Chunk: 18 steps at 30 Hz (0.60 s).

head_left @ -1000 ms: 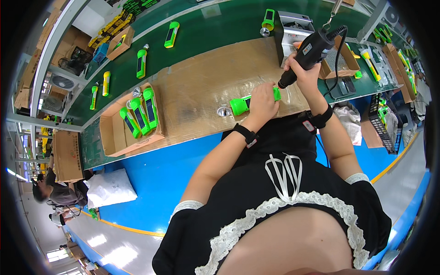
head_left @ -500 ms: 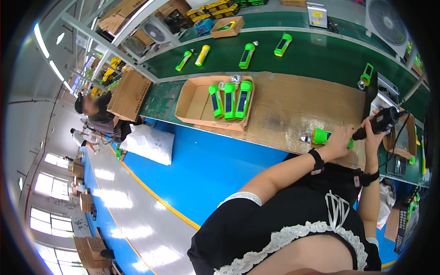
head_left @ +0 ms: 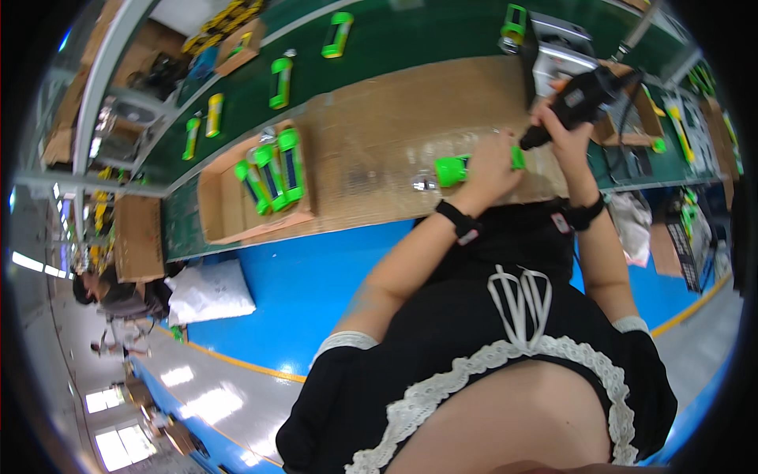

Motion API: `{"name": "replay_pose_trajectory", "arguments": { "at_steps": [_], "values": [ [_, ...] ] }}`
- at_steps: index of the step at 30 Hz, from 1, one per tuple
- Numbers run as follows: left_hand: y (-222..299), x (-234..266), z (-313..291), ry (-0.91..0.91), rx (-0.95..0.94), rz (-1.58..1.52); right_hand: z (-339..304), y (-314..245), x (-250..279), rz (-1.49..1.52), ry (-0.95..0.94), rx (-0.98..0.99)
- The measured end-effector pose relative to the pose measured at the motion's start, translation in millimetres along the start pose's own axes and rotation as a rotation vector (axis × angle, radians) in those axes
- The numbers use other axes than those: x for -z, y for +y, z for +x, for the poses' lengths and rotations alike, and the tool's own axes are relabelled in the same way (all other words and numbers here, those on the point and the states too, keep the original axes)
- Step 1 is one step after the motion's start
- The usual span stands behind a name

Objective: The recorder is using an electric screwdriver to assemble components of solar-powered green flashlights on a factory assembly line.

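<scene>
My left hand (head_left: 491, 171) is closed around a green flashlight (head_left: 452, 171) lying on the cardboard sheet (head_left: 379, 118). Its wide head pokes out to the left of my fingers, beside a shiny reflector piece (head_left: 425, 182). A black electric screwdriver (head_left: 583, 101) is gripped in my right hand (head_left: 567, 141). The tool is tilted, its tip pointing down and left toward the flashlight's right end. Whether the tip touches it cannot be made out. My left fingers cover the flashlight's middle.
To the left, an open carton (head_left: 225, 225) holds several green flashlights with dark panels. More flashlights (head_left: 280, 82) lie on the green bench behind. At right stand a metal device (head_left: 562, 49) and a small parts box (head_left: 632, 118). A white sack (head_left: 212, 292) rests on the floor near another person (head_left: 126, 294).
The view has swung to the right, so the bench and carton sit farther left in the picture. Both hands keep their holds on the flashlight and the screwdriver.
</scene>
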<state>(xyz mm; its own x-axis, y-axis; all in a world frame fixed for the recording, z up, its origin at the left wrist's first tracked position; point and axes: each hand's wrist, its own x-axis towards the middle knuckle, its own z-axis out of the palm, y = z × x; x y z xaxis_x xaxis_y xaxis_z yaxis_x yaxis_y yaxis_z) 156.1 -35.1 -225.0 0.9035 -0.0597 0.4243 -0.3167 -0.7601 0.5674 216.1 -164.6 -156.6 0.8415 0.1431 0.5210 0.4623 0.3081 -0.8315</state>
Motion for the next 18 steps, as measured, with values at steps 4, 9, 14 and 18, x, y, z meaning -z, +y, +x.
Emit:
{"name": "replay_pose_trajectory", "arguments": {
  "at_steps": [4,9,14,18],
  "values": [
    [2.1,-0.7,2.2,-0.029,-0.016,-0.005,1.6,-11.3,-0.2,0.024,-0.027,0.003],
    [4.4,-8.3,4.1,-0.012,-0.053,0.009,3.0,-15.1,8.3,0.002,-0.035,0.004],
    [2.9,-6.8,6.2,-0.009,-0.036,0.022,4.0,-2.1,2.1,-0.006,-0.026,-0.03],
    [4.2,-3.5,4.9,-0.015,0.003,-0.062,6.0,6.8,2.7,0.019,-0.087,-0.046]
  ]
}}
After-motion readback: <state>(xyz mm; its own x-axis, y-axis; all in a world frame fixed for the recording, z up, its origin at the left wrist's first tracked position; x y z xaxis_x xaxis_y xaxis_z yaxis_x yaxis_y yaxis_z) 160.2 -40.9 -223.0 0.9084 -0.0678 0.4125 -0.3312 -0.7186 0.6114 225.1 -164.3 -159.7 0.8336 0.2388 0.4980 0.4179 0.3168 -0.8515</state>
